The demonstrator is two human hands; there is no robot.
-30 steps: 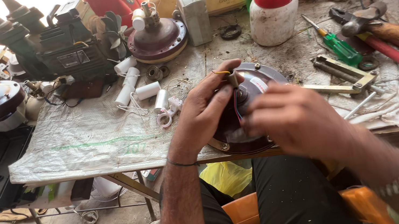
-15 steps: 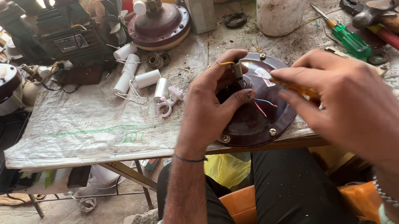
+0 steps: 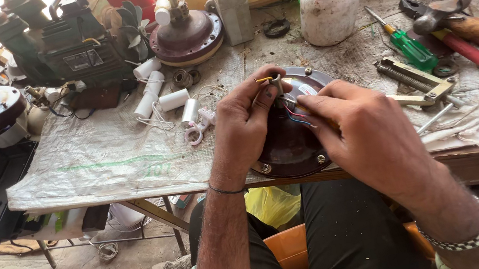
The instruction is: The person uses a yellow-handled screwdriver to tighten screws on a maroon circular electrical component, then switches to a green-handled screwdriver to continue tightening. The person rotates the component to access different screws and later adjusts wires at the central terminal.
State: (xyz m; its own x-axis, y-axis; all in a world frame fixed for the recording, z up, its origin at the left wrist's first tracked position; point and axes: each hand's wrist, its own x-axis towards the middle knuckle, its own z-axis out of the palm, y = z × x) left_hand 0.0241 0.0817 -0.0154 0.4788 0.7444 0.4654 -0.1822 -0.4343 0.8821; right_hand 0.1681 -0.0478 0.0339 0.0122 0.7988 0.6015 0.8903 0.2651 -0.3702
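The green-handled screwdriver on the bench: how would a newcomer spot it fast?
Start at the white jar with the red lid at the back of the bench. Just right of it lies the screwdriver, slanting toward the person. Its translucent green handle sets it apart from the red-handled tool alongside.

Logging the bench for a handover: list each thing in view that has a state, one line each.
left hand: pinching the wires, shut
right hand: curled on the wires, shut
wires: loose, sticking out of the motor's centre
fan motor: lying flat at the table edge
white jar: upright, red lid on
green screwdriver: lying flat, untouched
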